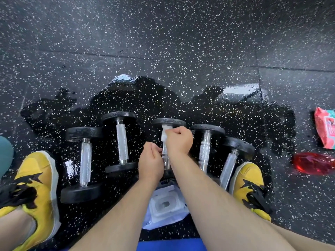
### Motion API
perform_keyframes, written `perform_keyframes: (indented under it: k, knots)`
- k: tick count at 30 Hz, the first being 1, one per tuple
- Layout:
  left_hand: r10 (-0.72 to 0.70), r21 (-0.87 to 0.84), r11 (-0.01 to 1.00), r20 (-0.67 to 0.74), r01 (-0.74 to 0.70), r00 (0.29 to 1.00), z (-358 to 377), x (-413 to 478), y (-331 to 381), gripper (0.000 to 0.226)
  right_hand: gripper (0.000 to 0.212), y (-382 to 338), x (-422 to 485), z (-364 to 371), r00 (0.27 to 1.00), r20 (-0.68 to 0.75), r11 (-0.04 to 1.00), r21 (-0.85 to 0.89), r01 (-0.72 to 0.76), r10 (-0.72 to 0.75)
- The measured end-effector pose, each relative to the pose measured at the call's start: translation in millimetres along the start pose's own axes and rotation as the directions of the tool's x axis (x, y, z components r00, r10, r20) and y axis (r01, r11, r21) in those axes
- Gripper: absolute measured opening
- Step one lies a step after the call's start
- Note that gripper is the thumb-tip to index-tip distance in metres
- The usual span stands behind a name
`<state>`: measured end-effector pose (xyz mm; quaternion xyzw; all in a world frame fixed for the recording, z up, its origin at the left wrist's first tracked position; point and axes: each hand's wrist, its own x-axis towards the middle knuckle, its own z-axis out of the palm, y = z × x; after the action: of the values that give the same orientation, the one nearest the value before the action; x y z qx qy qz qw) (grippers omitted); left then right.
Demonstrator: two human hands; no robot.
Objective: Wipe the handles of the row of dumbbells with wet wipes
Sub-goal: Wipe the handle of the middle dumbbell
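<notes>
Several black dumbbells with silver knurled handles lie in a row on the speckled floor. On the middle dumbbell (169,122), my right hand (178,141) grips a white wet wipe (165,133) wrapped around the far end of the handle. My left hand (150,162) curls around the near part of the same handle. To the left lie two dumbbells (85,160) (122,140), to the right two more (205,149) (229,165). A white wet wipe pack (164,205) with its lid open lies on the floor between my forearms.
My yellow shoes stand at the left (32,192) and right (251,187) ends of the row. A pink wipe packet (325,127) and a red translucent object (313,163) lie on the floor to the right. The floor around the dumbbells looks wet and shiny.
</notes>
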<state>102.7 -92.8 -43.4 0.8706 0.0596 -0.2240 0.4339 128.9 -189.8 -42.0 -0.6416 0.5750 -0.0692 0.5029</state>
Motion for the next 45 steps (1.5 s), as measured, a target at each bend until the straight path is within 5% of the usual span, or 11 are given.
perform_keyframes:
  k: [6, 12, 16, 20, 27, 34, 39, 45]
  knots:
    - [-0.007, 0.017, 1.000, 0.021, 0.007, 1.000, -4.9, -1.1, 5.7, 0.024, 0.017, 5.5, -25.2, 4.1, 0.993, -0.060, 0.994, -0.035, 0.100, -0.102]
    - [-0.013, -0.004, 1.000, 0.007, 0.013, 1.000, -0.2, 1.3, -1.3, 0.026, 0.020, -1.5, -11.6, 7.6, 0.986, -0.118, 0.984, 0.144, -0.103, 0.120]
    - [-0.022, -0.022, 1.000, -0.006, 0.022, 1.000, 1.0, 1.6, -2.2, 0.025, 0.025, -1.2, 1.2, -3.3, 0.944, 0.062, 0.925, 0.189, -0.331, 0.325]
    - [-0.021, -0.016, 1.000, 0.000, 0.021, 1.000, 0.2, 1.6, -1.3, 0.024, 0.013, 8.7, -3.7, -10.7, 0.968, 0.087, 0.961, 0.126, -0.244, 0.235]
    - [0.059, 0.002, 0.998, 0.012, -0.059, 0.998, 1.1, 1.3, 1.1, 0.023, 0.022, 6.0, -17.8, -7.7, 0.992, 0.015, 0.993, 0.003, 0.122, -0.122]
    - [0.144, -0.070, 0.987, -0.038, -0.146, 0.989, 2.1, 0.4, -2.3, 0.016, 0.029, 3.3, -22.2, 5.8, 0.993, 0.002, 0.981, -0.152, 0.120, -0.121]
    - [0.418, -0.030, 0.908, 0.111, -0.418, 0.902, -0.4, 10.5, 12.9, 0.009, 0.013, 1.6, -17.2, -7.1, 0.993, 0.079, 0.983, -0.153, 0.098, -0.087]
    - [0.210, 0.059, 0.974, 0.133, -0.220, 0.969, 11.7, 12.2, 29.7, 0.029, 0.018, 5.6, -16.7, -28.1, 0.996, 0.082, 0.996, 0.079, -0.035, 0.028]
